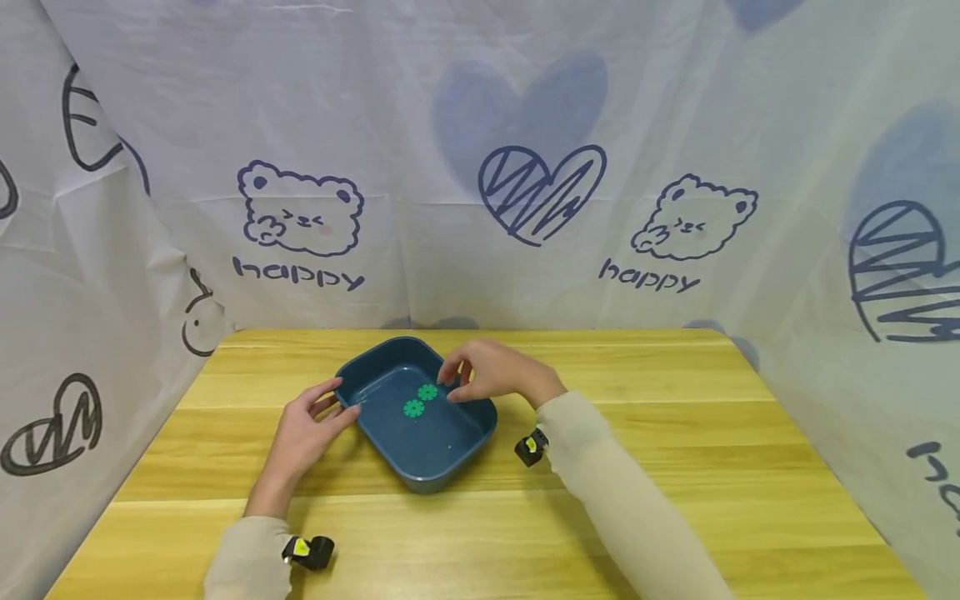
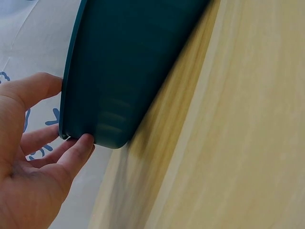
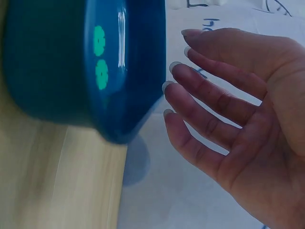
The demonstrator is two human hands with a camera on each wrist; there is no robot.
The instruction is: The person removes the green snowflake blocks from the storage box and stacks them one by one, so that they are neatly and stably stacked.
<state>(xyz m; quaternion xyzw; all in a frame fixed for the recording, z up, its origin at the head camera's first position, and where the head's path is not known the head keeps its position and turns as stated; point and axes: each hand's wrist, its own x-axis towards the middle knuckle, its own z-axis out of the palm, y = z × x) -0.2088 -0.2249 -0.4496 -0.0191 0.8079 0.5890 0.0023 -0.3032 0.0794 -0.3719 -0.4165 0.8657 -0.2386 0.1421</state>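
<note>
A dark blue rectangular basin [image 1: 450,446] with rounded corners sits on the wooden table. At its left corner my left hand [image 1: 303,429] holds the rim, thumb and fingers spread around the corner; the left wrist view shows the fingertips [image 2: 86,139] against the outer wall. Two small green flower-shaped discs, one [image 1: 413,408] nearer me and the other [image 1: 427,392] just beyond it, lie side by side inside the basin. My right hand [image 1: 487,371] hovers over the basin's right side, fingers loosely bent. Between its thumb and fingers nothing shows in the right wrist view.
The wooden table [image 1: 660,483] extends around the basin on all sides. White cloth [image 1: 420,250] printed with bears and hearts hangs behind the table and along both sides. A small black camera [image 1: 531,447] is strapped to my right wrist, another [image 1: 309,552] to my left.
</note>
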